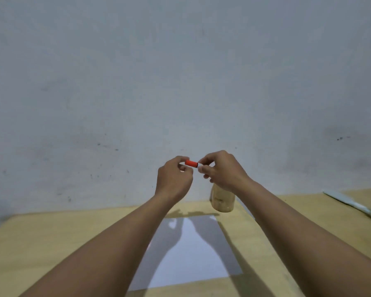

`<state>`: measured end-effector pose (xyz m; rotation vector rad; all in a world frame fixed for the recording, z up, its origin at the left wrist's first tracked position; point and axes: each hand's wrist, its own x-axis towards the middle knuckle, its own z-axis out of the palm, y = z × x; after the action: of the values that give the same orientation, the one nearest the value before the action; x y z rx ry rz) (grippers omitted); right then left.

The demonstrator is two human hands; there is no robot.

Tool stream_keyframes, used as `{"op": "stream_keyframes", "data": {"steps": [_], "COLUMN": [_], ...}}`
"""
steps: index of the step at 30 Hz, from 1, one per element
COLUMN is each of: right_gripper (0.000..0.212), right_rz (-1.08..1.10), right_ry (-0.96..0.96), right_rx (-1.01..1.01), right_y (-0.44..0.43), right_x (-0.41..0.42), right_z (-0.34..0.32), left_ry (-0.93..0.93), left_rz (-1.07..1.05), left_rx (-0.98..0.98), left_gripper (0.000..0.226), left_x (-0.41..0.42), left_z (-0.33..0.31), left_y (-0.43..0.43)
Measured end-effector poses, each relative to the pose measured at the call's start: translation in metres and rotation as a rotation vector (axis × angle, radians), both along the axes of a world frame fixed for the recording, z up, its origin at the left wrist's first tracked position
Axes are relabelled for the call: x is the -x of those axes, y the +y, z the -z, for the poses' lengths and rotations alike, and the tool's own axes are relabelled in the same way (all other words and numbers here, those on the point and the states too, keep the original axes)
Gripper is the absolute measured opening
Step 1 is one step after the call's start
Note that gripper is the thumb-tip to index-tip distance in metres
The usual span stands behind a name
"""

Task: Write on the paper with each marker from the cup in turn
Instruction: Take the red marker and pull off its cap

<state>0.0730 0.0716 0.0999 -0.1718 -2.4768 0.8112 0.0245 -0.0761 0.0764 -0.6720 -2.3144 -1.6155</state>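
**Two hands hold a red marker up in the air**

Both arms reach out over the worktop [51, 243], which is light wood. The left hand [173, 179] and the right hand [223, 170] are up high, in front of the grey wall [180, 71]. They hold one marker [191, 163] between them. It lies almost flat, a bit lower on the right. The left hand pinches the red end with its thumb and fingers curled in. The right hand pinches the white end, also curled tight around it. The two hands are very close but do not touch.

Down below, the paper [193, 254] lies flat on the worktop, between the arms. The shadows of the hands fall on it. The cup [222, 200] stands just past the far right corner of the paper. The right wrist hides its top.

A long pale thing [351, 205] lies at the far right edge of the worktop. It is too blurry to tell what it is.
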Motion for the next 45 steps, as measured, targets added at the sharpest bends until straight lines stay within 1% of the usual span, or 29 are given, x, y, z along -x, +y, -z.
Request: {"op": "stream_keyframes", "data": {"steps": [3, 6, 9, 11, 13, 16, 17, 18, 19, 20, 22, 23, 24, 25, 30, 33, 36, 38, 41, 45], "right_gripper": [0.014, 0.013, 0.012, 0.012, 0.014, 0.030, 0.039, 0.048, 0.053, 0.053, 0.041, 0.035, 0.029, 0.025, 0.019, 0.019, 0.017, 0.015, 0.015, 0.015], "right_rz": [-0.023, -0.056, -0.060, -0.023, 0.058, 0.175, 0.192, 0.186, 0.166, 0.130, 0.034, -0.015, -0.062, -0.095, -0.136, -0.152, -0.112, -0.092, -0.085, -0.097], "right_ry": [0.002, -0.007, -0.013, 0.039, 0.140, 0.211, 0.209, 0.195, 0.165, 0.127, 0.059, 0.049, 0.056, 0.064, 0.125, 0.097, 0.057, 0.037, -0.005, -0.048], "right_rx": [-0.002, 0.000, -0.056, -0.100, -0.106, -0.022, 0.055, 0.194, 0.390, 0.616, 1.014, 1.156, 1.253, 1.306, 1.335, 1.283, 1.221, 1.202, 1.153, 1.048], "right_y": [-0.022, -0.038, -0.052, -0.063, -0.077, -0.104, -0.113, -0.121, -0.127, -0.133, -0.140, -0.143, -0.144, -0.146, -0.152, -0.154, -0.157, -0.160, -0.165, -0.171], "right_x": [-0.007, -0.012, -0.013, -0.014, -0.018, -0.024, -0.024, -0.023, -0.022, -0.021, -0.021, -0.020, -0.019, -0.016, -0.008, -0.005, -0.001, 0.003, 0.009, 0.013], "right_z": [0.000, 0.001, 0.002, 0.003, 0.008, 0.027, 0.033, 0.036, 0.038, 0.037, 0.035, 0.036, 0.038, 0.040, 0.046, 0.053, 0.063, 0.072, 0.085, 0.103], "left_ry": [-0.009, -0.082, -0.129, -0.166, -0.221, -0.276, -0.290, -0.300, -0.308, -0.314, -0.311, -0.304, -0.298, -0.301, -0.349, -0.333, -0.244, -0.175, -0.123, -0.091], "left_rz": [0.052, 0.087, 0.108, 0.105, 0.098, 0.086, 0.092, 0.102, 0.112, 0.122, 0.136, 0.139, 0.142, 0.143, 0.127, 0.082, -0.040, -0.120, -0.161, -0.204], "left_rx": [-0.027, -0.105, -0.142, -0.187, -0.254, -0.331, -0.346, -0.348, -0.338, -0.322, -0.277, -0.250, -0.229, -0.211, -0.204, -0.117, 0.067, 0.241, 0.414, 0.603], "left_gripper": [0.018, 0.009, 0.008, 0.010, 0.012, 0.014, 0.014, 0.013, 0.013, 0.013, 0.012, 0.012, 0.013, 0.013, 0.025, 0.017, 0.009, 0.010, 0.010, 0.020], "left_x": [-0.009, -0.012, -0.013, -0.014, -0.015, -0.014, -0.015, -0.015, -0.016, -0.016, -0.015, -0.015, -0.013, -0.011, 0.004, 0.014, 0.024, 0.027, 0.036, 0.044], "left_z": [-0.003, -0.003, -0.003, -0.003, -0.004, -0.003, -0.002, -0.001, 0.000, 0.001, 0.003, 0.005, 0.006, 0.008, 0.019, 0.027, 0.040, 0.050, 0.069, 0.093], "left_y": [-0.025, -0.045, -0.062, -0.070, -0.076, -0.085, -0.088, -0.091, -0.093, -0.096, -0.101, -0.105, -0.107, -0.111, -0.128, -0.143, -0.156, -0.163, -0.172, -0.180]}}
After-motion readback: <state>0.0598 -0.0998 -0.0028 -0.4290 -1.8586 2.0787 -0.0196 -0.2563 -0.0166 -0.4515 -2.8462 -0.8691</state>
